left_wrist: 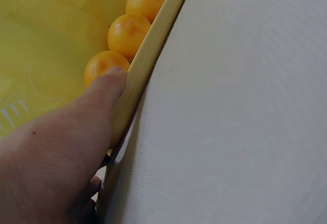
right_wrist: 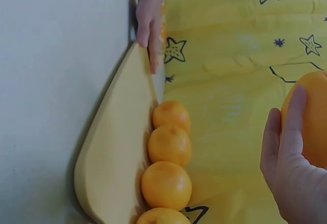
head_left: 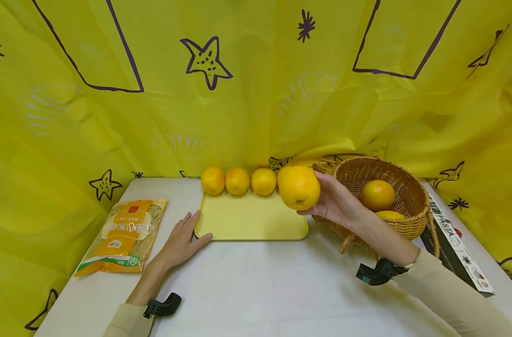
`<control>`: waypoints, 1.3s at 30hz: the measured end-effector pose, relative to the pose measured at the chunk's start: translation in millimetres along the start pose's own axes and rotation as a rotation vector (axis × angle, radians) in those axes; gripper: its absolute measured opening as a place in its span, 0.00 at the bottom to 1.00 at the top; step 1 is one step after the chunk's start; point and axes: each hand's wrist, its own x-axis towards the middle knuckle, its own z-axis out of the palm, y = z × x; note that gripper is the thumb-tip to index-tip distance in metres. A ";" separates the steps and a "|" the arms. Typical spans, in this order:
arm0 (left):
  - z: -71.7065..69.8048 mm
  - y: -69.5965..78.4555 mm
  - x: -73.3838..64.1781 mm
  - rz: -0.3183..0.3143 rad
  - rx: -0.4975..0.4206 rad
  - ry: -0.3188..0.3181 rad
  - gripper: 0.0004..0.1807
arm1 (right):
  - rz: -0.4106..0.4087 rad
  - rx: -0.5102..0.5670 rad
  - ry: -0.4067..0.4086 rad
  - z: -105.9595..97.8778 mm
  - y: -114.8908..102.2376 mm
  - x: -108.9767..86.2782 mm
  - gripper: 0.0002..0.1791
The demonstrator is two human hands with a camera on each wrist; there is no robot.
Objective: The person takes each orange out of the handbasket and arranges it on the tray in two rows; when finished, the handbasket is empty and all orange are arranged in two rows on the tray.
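our right hand has got an orange gripped near the tray's right end, left hand loose at its left

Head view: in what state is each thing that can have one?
Yellow tray: lying flat, left hand touching it
Four oranges: lined up along tray's far edge
Held orange: raised, gripped by right hand
Wicker basket: open-topped, fruit inside
Noodle packet: lying flat, looks closed
Pasta box: lying, partly hidden

The long black-and-white box says PASTA in big letters. The orange noodle bag has Chinese writing, but it is too blurry to read for sure.
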 end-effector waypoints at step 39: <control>-1.8 -1.7 1.0 -0.006 -0.014 -0.018 0.49 | 0.165 -0.790 0.304 58.2 106.4 148.2 0.56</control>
